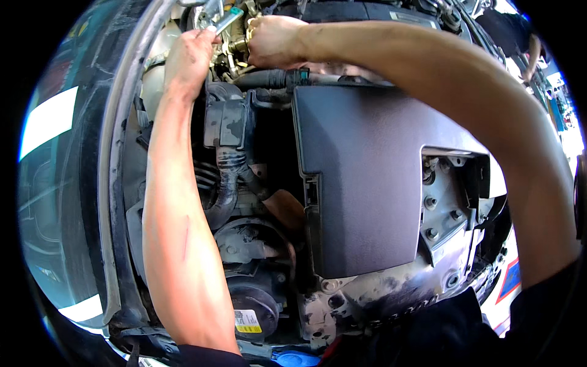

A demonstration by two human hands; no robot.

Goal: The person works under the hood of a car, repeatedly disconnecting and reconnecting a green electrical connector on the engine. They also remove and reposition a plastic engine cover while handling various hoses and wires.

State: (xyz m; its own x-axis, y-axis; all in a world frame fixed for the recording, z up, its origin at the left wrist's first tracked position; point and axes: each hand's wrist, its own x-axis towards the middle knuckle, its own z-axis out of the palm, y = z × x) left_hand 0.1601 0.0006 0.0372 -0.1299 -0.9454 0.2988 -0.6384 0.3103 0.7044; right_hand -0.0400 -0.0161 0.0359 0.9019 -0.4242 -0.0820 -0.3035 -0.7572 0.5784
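Observation:
Both arms reach over an open engine bay to its far left part. My left hand is closed round the near end of a silver, bar-shaped hand tool with a green mark at its far end. Just to the right, my right hand is curled closed against brass-coloured metal fittings; whatever its fingers grip is hidden. Below the hands runs a black hose. A large dark grey engine cover lies between my forearms.
The windshield curves along the left. Past my left forearm are a ribbed black pipe and a round black part with a label. Exposed bolts sit right of the cover. At the upper right stands another person. A blue cap shows low down.

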